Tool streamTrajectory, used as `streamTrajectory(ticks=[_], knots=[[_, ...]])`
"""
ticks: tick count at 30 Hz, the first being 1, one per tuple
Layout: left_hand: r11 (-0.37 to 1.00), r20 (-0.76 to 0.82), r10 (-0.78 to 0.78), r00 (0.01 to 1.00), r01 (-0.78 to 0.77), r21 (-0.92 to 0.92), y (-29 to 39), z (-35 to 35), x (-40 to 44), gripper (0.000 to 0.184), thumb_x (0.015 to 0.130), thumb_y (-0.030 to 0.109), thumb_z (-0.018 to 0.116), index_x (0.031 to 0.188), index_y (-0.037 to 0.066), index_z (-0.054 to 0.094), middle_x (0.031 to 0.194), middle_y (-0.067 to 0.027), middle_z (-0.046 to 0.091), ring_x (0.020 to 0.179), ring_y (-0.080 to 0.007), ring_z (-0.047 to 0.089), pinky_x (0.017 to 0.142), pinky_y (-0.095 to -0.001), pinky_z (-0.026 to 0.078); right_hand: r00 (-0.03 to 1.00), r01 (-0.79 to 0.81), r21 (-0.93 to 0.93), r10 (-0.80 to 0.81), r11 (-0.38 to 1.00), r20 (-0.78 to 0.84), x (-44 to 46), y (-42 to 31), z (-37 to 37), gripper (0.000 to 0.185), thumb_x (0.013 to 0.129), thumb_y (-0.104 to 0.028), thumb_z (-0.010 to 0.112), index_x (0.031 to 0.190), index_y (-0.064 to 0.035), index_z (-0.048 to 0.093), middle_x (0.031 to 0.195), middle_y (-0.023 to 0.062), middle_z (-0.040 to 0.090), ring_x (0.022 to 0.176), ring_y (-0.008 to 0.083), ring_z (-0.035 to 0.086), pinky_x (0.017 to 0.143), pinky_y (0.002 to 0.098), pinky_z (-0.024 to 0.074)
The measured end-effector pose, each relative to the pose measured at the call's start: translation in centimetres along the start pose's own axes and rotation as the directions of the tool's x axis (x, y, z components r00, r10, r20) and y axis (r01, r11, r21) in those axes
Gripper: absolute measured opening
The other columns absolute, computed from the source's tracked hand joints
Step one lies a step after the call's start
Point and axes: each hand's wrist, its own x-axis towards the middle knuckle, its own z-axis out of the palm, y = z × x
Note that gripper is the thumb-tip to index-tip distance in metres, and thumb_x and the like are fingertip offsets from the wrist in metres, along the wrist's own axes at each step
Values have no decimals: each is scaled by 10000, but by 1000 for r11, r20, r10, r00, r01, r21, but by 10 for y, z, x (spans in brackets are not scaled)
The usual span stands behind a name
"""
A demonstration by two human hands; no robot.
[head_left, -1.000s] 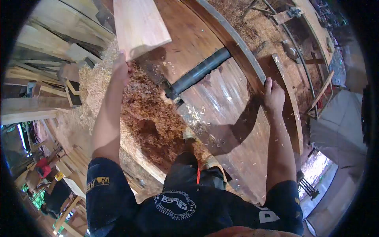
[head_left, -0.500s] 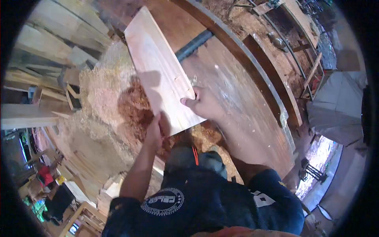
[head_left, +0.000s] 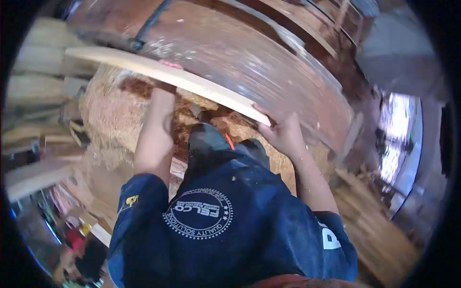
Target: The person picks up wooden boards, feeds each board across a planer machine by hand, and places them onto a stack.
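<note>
A pale wooden board (head_left: 206, 88) is held across in front of me, turned so that its narrow edge faces up. My left hand (head_left: 168, 77) grips it near the middle, with the fingertips showing past its far side. At its right end my right hand (head_left: 283, 129) pinches the board between thumb and fingers. Below and beyond the board lies the large reddish-brown wooden surface (head_left: 240, 57), with a dark bar (head_left: 152, 21) across its far left part.
Wood shavings (head_left: 113, 122) are heaped on the left. Planks (head_left: 43, 96) are stacked at the far left, and more planks (head_left: 379, 225) lie at the lower right. A greyish sheet (head_left: 398, 53) hangs at the upper right. Much of the surroundings is blurred.
The board came down toward my body, then turned from its broad face onto its edge. My right hand left the curved wooden rim and took hold of the board. The view has swung right.
</note>
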Motion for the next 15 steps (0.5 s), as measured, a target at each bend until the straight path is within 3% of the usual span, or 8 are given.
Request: streamTrajectory(ticks=[1, 2, 3, 5, 8, 13, 14, 15], knots=[[996, 90, -88, 992, 90, -15, -18, -16, -4, 356, 1049, 417, 473, 1005, 166, 721, 943, -15, 743, 940, -234, 693, 950, -448, 532, 989, 57, -4, -57, 998, -134, -38, 21, -16, 409, 790, -47, 724, 1199, -27, 729, 1026, 184, 768, 861, 321, 763, 779, 375, 601], [988, 21, -75, 997, 71, 138, -42, 13, -5, 338, 1029, 411, 518, 928, 155, 714, 899, -17, 745, 886, -228, 686, 956, -462, 529, 982, -110, 59, 118, 992, -149, -70, 16, -39, 383, 770, -35, 755, 1152, -38, 748, 1101, 152, 772, 945, 313, 757, 853, 368, 598], [955, -47, -61, 997, 72, 288, -68, 44, -6, 338, 1010, 406, 562, 851, 145, 706, 855, -19, 747, 831, -222, 679, 962, -475, 526, 973, -60, 58, 72, 997, -219, -99, 26, -51, 378, 768, -38, 763, 1145, -42, 749, 1110, 153, 769, 970, 311, 751, 869, 372, 594], [979, -99, -196, 976, 200, 38, -110, 10, 30, 296, 982, 371, 586, 823, 145, 693, 856, -25, 741, 822, -206, 684, 976, -451, 510, 900, 0, 21, 9, 1000, -435, -181, 55, -85, 369, 764, -43, 779, 1131, -49, 751, 1126, 156, 762, 1019, 308, 741, 899, 378, 584], [948, 6, -315, 949, 315, -56, -253, 121, 15, 229, 954, 312, 607, 837, 133, 690, 844, -54, 729, 846, -224, 676, 972, -450, 508, 820, -72, 61, 94, 996, -565, -255, 68, -109, 369, 759, 1, 781, 1125, -31, 743, 1146, 133, 763, 1072, 276, 734, 963, 362, 561], [820, -145, -530, 836, 548, 163, -440, 155, 30, 218, 941, 299, 626, 848, 116, 702, 848, -56, 727, 908, -245, 660, 995, -458, 493, 614, -170, 73, 163, 983, -772, -374, 135, -144, 334, 769, -67, 838, 1088, -45, 739, 1132, 130, 764, 1066, 267, 737, 951, 360, 565], [813, -85, -563, 822, 569, 118, -409, 192, 31, 233, 954, 300, 606, 867, 103, 696, 857, -58, 723, 932, -248, 652, 1011, -459, 482, 569, -193, 90, 186, 977, -801, -394, 147, -148, 325, 773, -80, 844, 1078, -47, 737, 1130, 131, 764, 1063, 267, 738, 948, 361, 566], [801, -24, -594, 804, 594, 77, -378, 232, 30, 249, 967, 301, 585, 886, 90, 690, 865, -59, 719, 957, -250, 644, 1028, -459, 471, 538, -219, 56, 168, 974, -826, -343, 9, -106, 316, 776, -94, 851, 1067, -50, 735, 1127, 132, 764, 1060, 267, 739, 945, 362, 567]])
